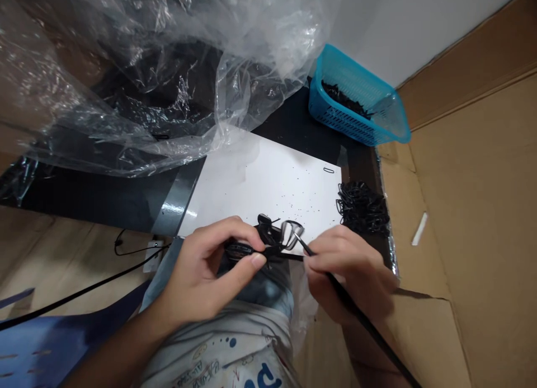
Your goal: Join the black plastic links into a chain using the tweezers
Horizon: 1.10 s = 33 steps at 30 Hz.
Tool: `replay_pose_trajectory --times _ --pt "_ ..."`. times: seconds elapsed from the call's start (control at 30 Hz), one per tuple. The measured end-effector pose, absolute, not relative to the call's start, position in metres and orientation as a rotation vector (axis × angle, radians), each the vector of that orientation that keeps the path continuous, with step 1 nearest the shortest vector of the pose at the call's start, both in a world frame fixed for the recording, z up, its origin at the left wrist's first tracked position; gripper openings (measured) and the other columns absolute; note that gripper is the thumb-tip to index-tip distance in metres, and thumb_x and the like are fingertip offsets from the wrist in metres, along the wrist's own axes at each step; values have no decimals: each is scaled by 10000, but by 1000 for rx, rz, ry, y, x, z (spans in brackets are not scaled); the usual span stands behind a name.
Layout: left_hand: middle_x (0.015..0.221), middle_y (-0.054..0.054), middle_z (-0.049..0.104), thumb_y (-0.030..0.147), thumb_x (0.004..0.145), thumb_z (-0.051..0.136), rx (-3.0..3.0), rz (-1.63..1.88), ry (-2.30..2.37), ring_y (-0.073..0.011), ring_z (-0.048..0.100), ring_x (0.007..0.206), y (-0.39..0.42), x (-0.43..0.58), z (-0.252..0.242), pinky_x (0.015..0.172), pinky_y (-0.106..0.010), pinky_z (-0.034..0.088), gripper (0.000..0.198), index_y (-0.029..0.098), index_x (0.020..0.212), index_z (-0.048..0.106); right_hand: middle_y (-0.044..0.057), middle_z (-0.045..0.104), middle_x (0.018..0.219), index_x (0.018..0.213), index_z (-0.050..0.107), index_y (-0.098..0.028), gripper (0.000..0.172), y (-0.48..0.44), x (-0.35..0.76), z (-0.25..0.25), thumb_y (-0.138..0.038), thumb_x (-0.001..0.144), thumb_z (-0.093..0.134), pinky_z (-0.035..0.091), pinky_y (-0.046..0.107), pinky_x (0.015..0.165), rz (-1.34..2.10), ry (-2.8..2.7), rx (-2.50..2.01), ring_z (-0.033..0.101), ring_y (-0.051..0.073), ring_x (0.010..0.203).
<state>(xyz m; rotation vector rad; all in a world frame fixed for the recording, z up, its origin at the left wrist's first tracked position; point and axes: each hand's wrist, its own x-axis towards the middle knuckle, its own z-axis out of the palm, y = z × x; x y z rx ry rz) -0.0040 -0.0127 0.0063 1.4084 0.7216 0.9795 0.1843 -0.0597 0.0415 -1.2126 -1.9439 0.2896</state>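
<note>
My left hand (210, 270) pinches a black coated item (241, 249), possibly a clip, above the front edge of a white board (260, 181). My right hand (344, 270) grips a long thin black rod (356, 307) with a metal tip (300, 240). That tip reaches into a wire paper clip (291, 232), grey and partly coated, held close to the black item. A small black clump (266, 228) sits just behind my left fingers. Black specks dot the board, and a single black clip (329, 170) lies near its far edge.
A heap of black clips (363, 209) lies right of the board. Behind it stands a blue plastic basket (356, 99) holding black pieces. Crumpled clear plastic sheeting (146, 80) covers the far left. Cardboard (474, 209) lines the right side, and a black cable (75, 293) runs along the floor at left.
</note>
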Motion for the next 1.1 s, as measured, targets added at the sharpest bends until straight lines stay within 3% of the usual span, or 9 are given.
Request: replay_pose_trajectory --times 0.3,0.6,0.77,0.87,1.1 --pt "809 6 617 76 853 579 1602 1012 748 -105 557 725 -14 -4 6 655 -229 428 182 214 967 619 -18 561 640 861 576 -223 158 -72 169 46 -91 782 541 410 281 511 638 -1714 -1168 493 116 540" --pt "811 14 593 103 876 559 1605 989 825 -105 549 731 -13 -5 3 657 -229 409 138 213 947 603 -3 606 716 787 644 -224 162 -55 205 30 -96 688 650 430 292 528 165 -1285 -1473 575 147 609" --pt "833 -3 590 111 885 557 1663 970 819 -118 547 754 -13 -5 4 668 -234 406 128 209 960 592 -3 572 628 843 623 -211 129 -62 183 30 -125 752 592 422 295 496 455 -1429 -1171 547 148 552" --pt "839 -16 599 120 881 570 1682 981 825 -134 552 756 -13 -5 6 662 -246 410 128 212 966 596 9 593 678 877 613 -219 141 -66 167 32 -125 777 580 446 303 540 657 -1544 -1176 557 148 598" --pt "838 -21 599 121 887 564 1695 978 833 -140 555 759 -13 -6 7 667 -249 416 130 215 971 595 5 592 727 899 604 -223 177 -66 169 29 -103 772 580 462 298 585 720 -1575 -1210 569 139 643"
